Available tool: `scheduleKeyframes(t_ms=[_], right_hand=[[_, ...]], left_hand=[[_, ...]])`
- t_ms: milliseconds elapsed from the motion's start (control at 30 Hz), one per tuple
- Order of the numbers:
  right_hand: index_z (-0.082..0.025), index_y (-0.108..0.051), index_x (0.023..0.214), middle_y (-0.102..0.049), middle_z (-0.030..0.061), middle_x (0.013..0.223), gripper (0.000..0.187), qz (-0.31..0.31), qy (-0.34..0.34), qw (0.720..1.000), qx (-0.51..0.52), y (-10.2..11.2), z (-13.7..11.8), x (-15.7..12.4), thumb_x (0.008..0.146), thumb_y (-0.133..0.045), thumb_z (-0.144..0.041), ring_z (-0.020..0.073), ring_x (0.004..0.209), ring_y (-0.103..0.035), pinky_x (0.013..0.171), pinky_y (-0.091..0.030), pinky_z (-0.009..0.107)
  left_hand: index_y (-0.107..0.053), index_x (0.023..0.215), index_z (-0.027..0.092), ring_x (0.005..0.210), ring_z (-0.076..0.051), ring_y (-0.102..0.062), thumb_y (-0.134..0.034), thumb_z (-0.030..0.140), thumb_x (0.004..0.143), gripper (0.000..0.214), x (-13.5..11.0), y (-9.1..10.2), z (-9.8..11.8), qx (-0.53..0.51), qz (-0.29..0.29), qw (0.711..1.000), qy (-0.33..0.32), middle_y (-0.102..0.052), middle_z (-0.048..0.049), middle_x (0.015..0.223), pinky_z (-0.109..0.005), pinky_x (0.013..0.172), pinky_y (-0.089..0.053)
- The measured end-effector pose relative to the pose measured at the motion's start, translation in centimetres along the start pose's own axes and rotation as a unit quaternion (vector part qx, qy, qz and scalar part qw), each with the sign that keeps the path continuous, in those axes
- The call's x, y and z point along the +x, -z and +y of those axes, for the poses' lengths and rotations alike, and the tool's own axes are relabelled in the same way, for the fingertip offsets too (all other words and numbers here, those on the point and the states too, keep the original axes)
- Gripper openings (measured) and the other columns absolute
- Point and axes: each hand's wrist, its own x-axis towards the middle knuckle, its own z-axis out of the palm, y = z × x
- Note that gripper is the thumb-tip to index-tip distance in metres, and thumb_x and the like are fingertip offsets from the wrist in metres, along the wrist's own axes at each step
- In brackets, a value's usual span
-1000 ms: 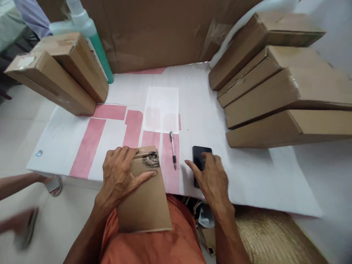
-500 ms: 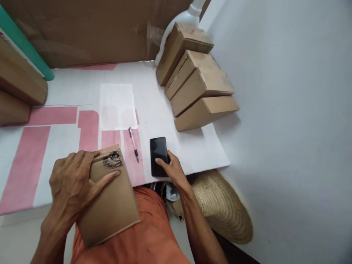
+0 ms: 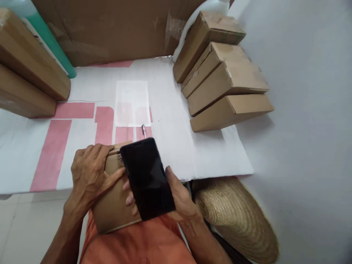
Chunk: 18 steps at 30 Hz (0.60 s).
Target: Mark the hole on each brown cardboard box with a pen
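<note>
My left hand (image 3: 93, 170) grips a brown cardboard box (image 3: 112, 205) at its upper left, fingers over the far edge and thumb across the top face. The box is tilted against the table's front edge, above my lap. In my right hand (image 3: 180, 198) is a black smartphone (image 3: 148, 179) with a dark screen, held by its sides. The phone is over the right part of the box and covers most of the black scribble there. Beyond the phone, only the upper end of a pen (image 3: 143, 130) shows, close to a white sheet of paper (image 3: 132, 97).
Several cardboard boxes (image 3: 211, 84) lean in a row at the right, near a white jug (image 3: 189, 27) and the wall. More boxes (image 3: 33, 58) and a green-filled bottle (image 3: 52, 44) stand at the left. A straw hat (image 3: 236, 216) is below the table's right corner.
My right hand has lifted the phone off the table and brought it left, over the box. My left hand keeps its hold. The view has shifted left.
</note>
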Motion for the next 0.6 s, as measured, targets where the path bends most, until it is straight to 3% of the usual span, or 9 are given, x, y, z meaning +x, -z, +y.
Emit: scheduleKeyframes(t_ms=[67, 200, 367, 600], right_hand=[[-0.015, -0.081, 0.119, -0.085, 0.0140, 0.112, 0.074, 0.009, -0.025, 0.999, 0.042, -0.2, 1.3, 0.6, 0.090, -0.071, -0.082, 0.0294, 0.105, -0.082, 0.095, -0.065, 0.041], [-0.017, -0.081, 0.114, -0.086, 0.0098, 0.111, 0.052, 0.060, -0.022, 0.996, 0.060, 0.0, 3.2, 1.4, 0.091, -0.079, -0.064, 0.0298, 0.124, -0.077, 0.116, -0.055, 0.045], [-0.016, -0.082, 0.098, -0.086, 0.0114, 0.102, 0.051, 0.059, -0.077, 0.992, 0.076, 0.2, 3.5, 1.5, 0.082, -0.081, -0.065, 0.0335, 0.126, -0.076, 0.116, -0.055, 0.046], [-0.019, -0.079, 0.089, -0.085, 0.0074, 0.091, 0.038, 0.066, -0.080, 0.991, 0.083, 0.6, 2.7, 1.9, 0.079, -0.079, -0.056, 0.0306, 0.118, -0.079, 0.108, -0.060, 0.040]], left_hand=[[-0.069, 0.113, 0.019, 0.091, -0.036, -0.068, -0.058, 0.036, 0.097, 0.026, -0.1, 0.0, -0.1, 0.000, -0.003, 1.000, -0.003, -0.073, -0.0110, 0.095, -0.049, 0.083, -0.044], [-0.070, 0.115, 0.018, 0.089, -0.036, -0.067, -0.055, 0.035, 0.098, 0.029, -0.2, -0.1, -0.3, -0.008, -0.010, 1.000, -0.007, -0.073, -0.0123, 0.096, -0.049, 0.082, -0.043], [-0.069, 0.116, 0.020, 0.090, -0.035, -0.067, -0.055, 0.038, 0.099, 0.028, -0.2, -0.1, -0.3, -0.012, -0.013, 1.000, 0.000, -0.074, -0.0109, 0.098, -0.048, 0.082, -0.043], [-0.069, 0.114, 0.020, 0.092, -0.035, -0.068, -0.055, 0.030, 0.095, 0.025, -0.2, -0.1, 0.0, -0.012, -0.003, 1.000, 0.011, -0.074, -0.0113, 0.096, -0.048, 0.083, -0.043]])
